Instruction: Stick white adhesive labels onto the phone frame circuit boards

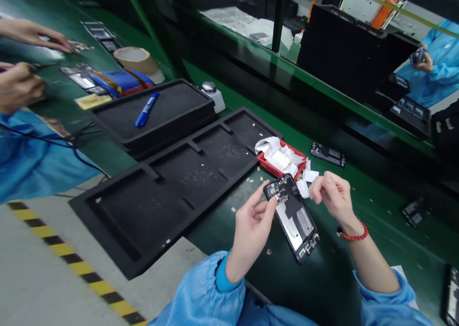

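My left hand (253,223) grips the upper left edge of an opened smartphone (294,218), thumb on its inner side. The phone is tilted above the bench, its circuit board, black sheet and silver battery bay facing up. To the right of it, my right hand (333,194) is raised with the fingers curled in a pinch. Whether anything small is between those fingertips is hidden. Just behind the phone stands a red basket (268,167) filled with white paper pieces (281,159). Some white scraps (304,188) lie beside it, close to my right fingertips.
A long black compartment tray (168,216) lies left; a black tray stack (179,96) behind it bears a blue marker (147,109). More opened phones (327,154) lie right. A co-worker's hands (21,84) work at far left; a dispenser bottle (214,96) stands behind.
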### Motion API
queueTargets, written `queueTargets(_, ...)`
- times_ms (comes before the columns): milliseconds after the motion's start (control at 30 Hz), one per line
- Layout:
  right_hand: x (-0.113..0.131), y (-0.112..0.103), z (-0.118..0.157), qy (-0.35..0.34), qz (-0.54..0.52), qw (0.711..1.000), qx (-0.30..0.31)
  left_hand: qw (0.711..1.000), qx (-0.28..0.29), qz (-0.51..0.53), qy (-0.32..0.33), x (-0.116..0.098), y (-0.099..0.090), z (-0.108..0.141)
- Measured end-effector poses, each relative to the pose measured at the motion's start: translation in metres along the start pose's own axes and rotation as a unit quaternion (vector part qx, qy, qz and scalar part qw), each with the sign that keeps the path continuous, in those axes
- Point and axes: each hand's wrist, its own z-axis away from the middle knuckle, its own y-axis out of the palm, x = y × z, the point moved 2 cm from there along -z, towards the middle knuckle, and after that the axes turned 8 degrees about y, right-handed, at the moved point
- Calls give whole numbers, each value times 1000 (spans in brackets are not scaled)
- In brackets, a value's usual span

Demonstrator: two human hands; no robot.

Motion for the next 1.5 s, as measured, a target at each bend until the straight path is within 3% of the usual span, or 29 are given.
queueTargets(400,-1,8,-5,98,-95,988,66,999,-36,7,5,-3,-10,-2)
queueTargets(533,-9,7,-13,106,-57,993,4,999,-39,9,5,-4,-11,-3)
queueTargets(633,-17,2,-33,104,-8,993,-61,999,-47,-4,17,-6,-16,-4)
queueTargets(833,-6,13,-65,68,77,991,-91,987,-82,-38,133,-19,-32,-2)
queueTargets(1000,8,40,-32,121,35,992,-29,977,-54,-56,200,-21,-25,1)
queueTargets(1067,10,45,-14,146,-3,988,-58,978,-26,-49,203,-19,-17,1)
queueTargets(1133,15,45,2,100,18,984,-149,977,-2,-53,204,-15,-8,2)
queueTargets(1200,23,46,14,2,116,970,-213,975,11,-62,213,-10,-1,6)
queueTargets(1300,34,51,24,-82,235,948,-200,963,3,-73,260,-7,5,12)
queueTargets(1367,38,54,27,-83,229,948,-203,940,3,-112,321,-8,6,16)
queueTargets(1500,44,58,29,-78,208,951,-217,891,76,-198,401,-17,5,20)
